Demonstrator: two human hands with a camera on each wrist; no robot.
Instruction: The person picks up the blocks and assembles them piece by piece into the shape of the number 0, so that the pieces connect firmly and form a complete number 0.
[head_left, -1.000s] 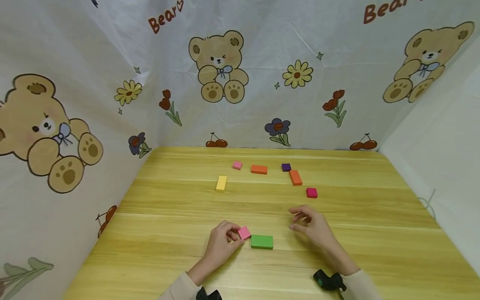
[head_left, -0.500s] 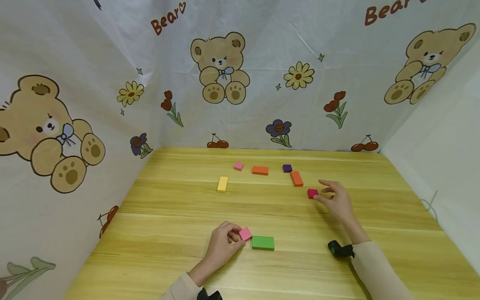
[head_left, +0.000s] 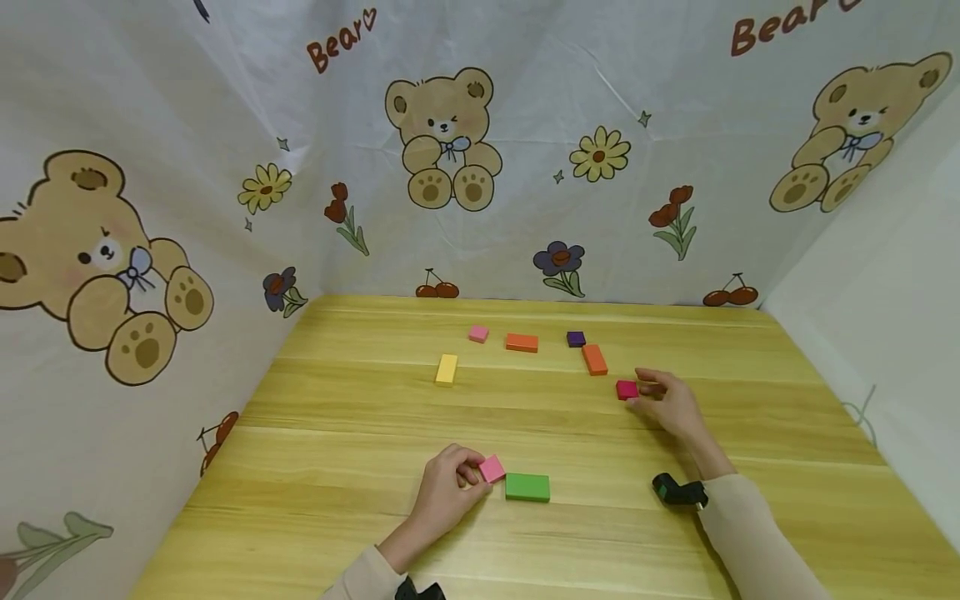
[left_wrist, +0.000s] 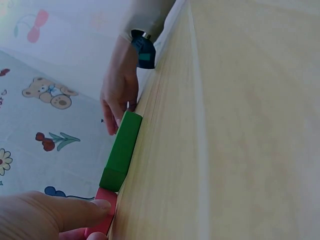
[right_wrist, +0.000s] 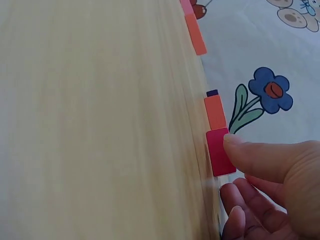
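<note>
My left hand [head_left: 452,483] pinches a pink block [head_left: 492,469] between thumb and fingers on the table. This block's corner meets the left end of a longer green block [head_left: 527,487], which lies flat. In the left wrist view my thumb presses on the pink block [left_wrist: 102,210], end to end with the green block [left_wrist: 121,150]. Farther off to the right, my right hand [head_left: 673,408] has thumb and fingertips at a small crimson block [head_left: 627,390]. The right wrist view shows the thumb on the crimson block [right_wrist: 220,152]; the index fingertip is largely hidden there.
Toward the back of the wooden table [head_left: 337,500] lie a yellow block [head_left: 446,370], a small pink block [head_left: 478,333], an orange block [head_left: 522,342], a purple block [head_left: 576,339] and a second orange block [head_left: 595,360]. Behind hangs a bear-print cloth [head_left: 517,250].
My right hand has travelled from mid-table to the crimson block, and its fingers have drawn in around it. My left hand stays with the pink block beside the green one.
</note>
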